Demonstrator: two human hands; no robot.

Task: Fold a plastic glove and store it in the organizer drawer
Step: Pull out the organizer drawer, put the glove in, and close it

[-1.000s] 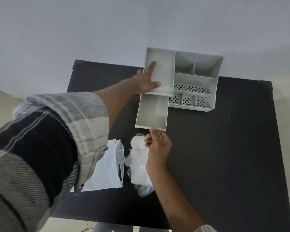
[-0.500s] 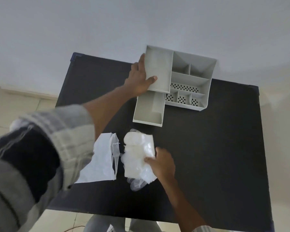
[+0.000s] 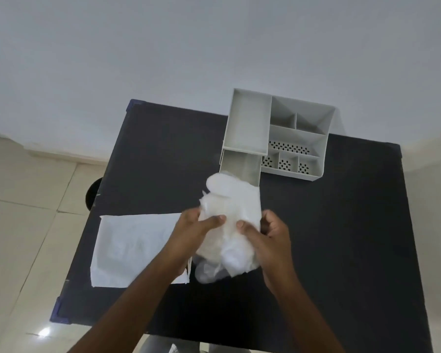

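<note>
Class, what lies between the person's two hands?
In the head view, the plastic glove, bunched up, sits between the left hand and right hand, which both grip it.

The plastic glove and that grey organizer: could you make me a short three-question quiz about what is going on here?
1. True or false: both hands hold the plastic glove.
2. The organizer's drawer is: A) shut, B) pulled out toward the person, C) lifted off the table.
3. What lies flat on the table on the person's left?

Key
1. True: the left hand and the right hand grip it from either side.
2. B.
3. A white sheet.
</note>
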